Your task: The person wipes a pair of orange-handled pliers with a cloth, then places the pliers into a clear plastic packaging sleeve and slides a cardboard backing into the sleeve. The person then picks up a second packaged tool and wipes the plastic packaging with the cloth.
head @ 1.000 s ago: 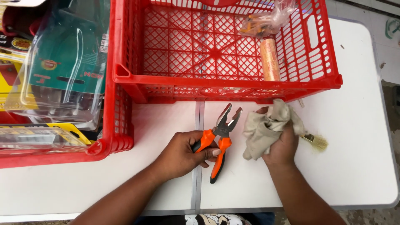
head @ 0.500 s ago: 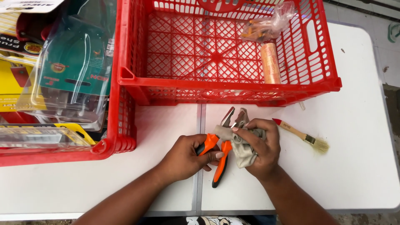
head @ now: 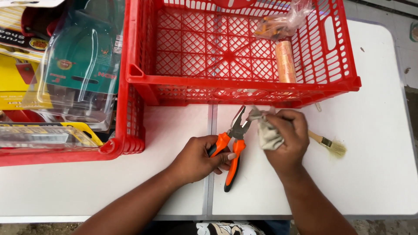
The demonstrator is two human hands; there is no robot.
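My left hand [head: 198,156] grips the orange-and-black handles of a pair of pliers [head: 234,143], which lie over the white table [head: 130,182] with their metal jaws pointing away from me. My right hand [head: 288,137] is closed on a crumpled grey rag [head: 266,130] and presses one corner of it against the jaws. A small paintbrush [head: 332,145] lies on the table just right of my right hand, its handle partly hidden behind the hand.
A red plastic crate [head: 244,85] stands at the table's far side and holds a roll of tan twine [head: 285,61] and a clear bag [head: 283,19]. A second red crate [head: 124,139] at the left is filled with packaged tools.
My right hand has swung left with the rag from beside the pliers onto their jaws, uncovering the paintbrush. My left hand has kept hold of the handles.
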